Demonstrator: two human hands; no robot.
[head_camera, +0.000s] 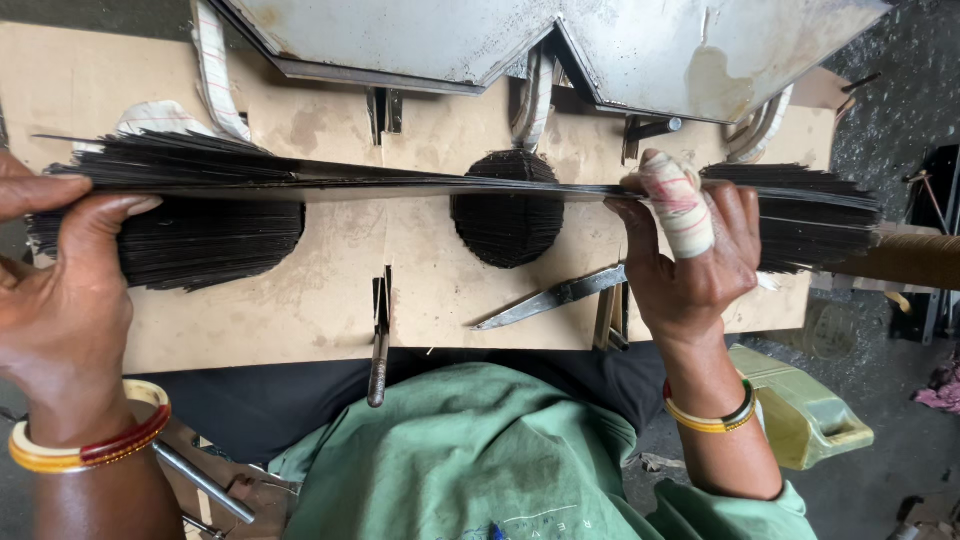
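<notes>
While both hands clasp it, the bundle of thin black strips (440, 185) lies crosswise, long axis left to right, above the tan board (330, 300) | left hand (60, 290) pinches one end | right hand (690, 250) (bandaged finger) clamps nearer the other | neither hand nearer.

A tan, stained work board (330, 300) spans the view, resting over the person's lap. On it lie three dark stacks of thin black sheets: a large fanned one (200, 245) at nine o'clock, a rounded one (507, 215) near the centre, and a third (810, 230) at three o'clock. A flat metal blade (550, 298) lies tilted at five o'clock of the centre stack. A metal rod (379, 340) sits in a slot at six o'clock. A grey metal plate (420, 35) covers the twelve o'clock edge.
</notes>
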